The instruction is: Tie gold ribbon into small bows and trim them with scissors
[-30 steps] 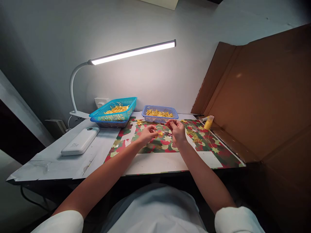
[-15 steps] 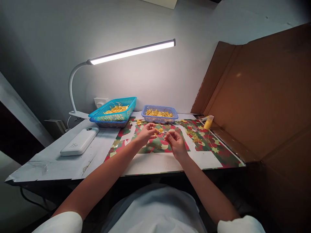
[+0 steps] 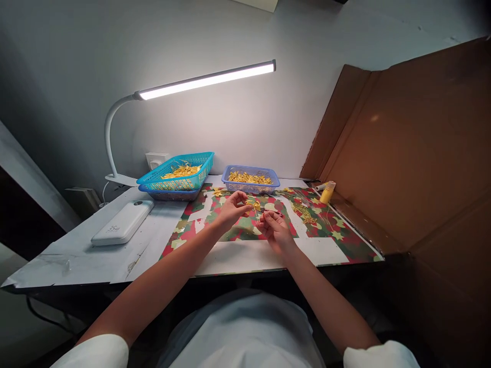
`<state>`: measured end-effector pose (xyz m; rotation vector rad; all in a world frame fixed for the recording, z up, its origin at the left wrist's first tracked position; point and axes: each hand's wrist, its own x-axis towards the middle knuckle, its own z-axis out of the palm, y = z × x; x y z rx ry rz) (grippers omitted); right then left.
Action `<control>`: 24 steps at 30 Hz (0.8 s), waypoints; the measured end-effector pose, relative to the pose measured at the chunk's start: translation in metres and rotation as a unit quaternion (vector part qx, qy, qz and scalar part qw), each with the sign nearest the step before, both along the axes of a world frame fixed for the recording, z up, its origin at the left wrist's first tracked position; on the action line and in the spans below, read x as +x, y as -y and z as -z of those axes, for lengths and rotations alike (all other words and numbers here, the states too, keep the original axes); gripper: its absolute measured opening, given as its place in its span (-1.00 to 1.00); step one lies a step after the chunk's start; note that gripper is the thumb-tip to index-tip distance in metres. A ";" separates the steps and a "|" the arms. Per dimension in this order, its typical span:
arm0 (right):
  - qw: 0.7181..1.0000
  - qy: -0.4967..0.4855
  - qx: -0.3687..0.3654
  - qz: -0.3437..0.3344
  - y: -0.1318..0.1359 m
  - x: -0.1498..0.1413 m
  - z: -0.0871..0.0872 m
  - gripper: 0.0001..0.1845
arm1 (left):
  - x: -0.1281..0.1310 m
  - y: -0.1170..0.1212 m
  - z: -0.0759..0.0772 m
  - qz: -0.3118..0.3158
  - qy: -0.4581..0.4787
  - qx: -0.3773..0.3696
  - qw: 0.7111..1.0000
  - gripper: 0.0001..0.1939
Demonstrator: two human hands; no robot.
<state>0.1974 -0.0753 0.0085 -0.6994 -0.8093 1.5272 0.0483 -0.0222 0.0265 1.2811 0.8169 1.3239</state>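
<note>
Near the middle of the desk, my left hand point(image 3: 233, 210) pinches a small yellow ribbon-like piece point(image 3: 253, 204) between thumb and fingers. A thin pale thread point(image 3: 257, 212) runs down from it towards my right hand point(image 3: 275, 228). The right fingertips are pressed together on the thread's lower end, just below and to the right of the left hand. Behind the right fingers lies a slim dark tool point(image 3: 271, 211), possibly small scissors; most of it is hidden.
A blue-purple basket point(image 3: 251, 188) of gold pieces stands behind my hands, with a turquoise basket point(image 3: 205, 171) to its left. A white power bank point(image 3: 123, 225) lies left. Gold cord point(image 3: 305, 213) and a yellow thread spool point(image 3: 327, 194) are right, beside a cardboard wall point(image 3: 414, 148).
My right hand has shifted slightly down, and its fingers have turned. The dark tool behind it shows more. The left hand keeps its pinch on the yellow piece.
</note>
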 end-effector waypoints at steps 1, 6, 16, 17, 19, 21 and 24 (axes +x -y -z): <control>1.000 -0.002 0.000 -0.003 0.000 -0.003 0.001 -0.61 | 0.001 0.000 0.000 -0.003 0.004 0.006 1.000 -0.56; 0.999 -0.011 -0.018 0.044 -0.006 -0.006 0.007 -0.62 | -0.002 -0.001 -0.002 0.030 0.051 -0.020 0.998 -0.53; 0.994 0.074 -0.008 0.075 -0.030 0.017 0.002 -0.59 | -0.007 0.005 -0.005 0.199 0.033 -0.064 0.977 -0.57; 0.994 0.088 -0.002 0.070 -0.031 0.015 0.002 -0.58 | -0.008 0.005 -0.004 0.220 0.033 -0.076 0.972 -0.57; 0.992 0.110 0.011 0.062 -0.034 0.009 0.003 -0.59 | -0.009 0.006 -0.001 0.258 0.029 -0.104 0.960 -0.58; 0.990 0.119 0.029 0.068 -0.036 0.001 0.004 -0.60 | -0.009 0.005 0.001 0.275 0.034 -0.122 0.953 -0.58; 0.986 0.131 0.056 0.083 -0.041 -0.009 0.004 -0.61 | -0.007 0.004 0.004 0.263 0.063 -0.135 0.953 -0.57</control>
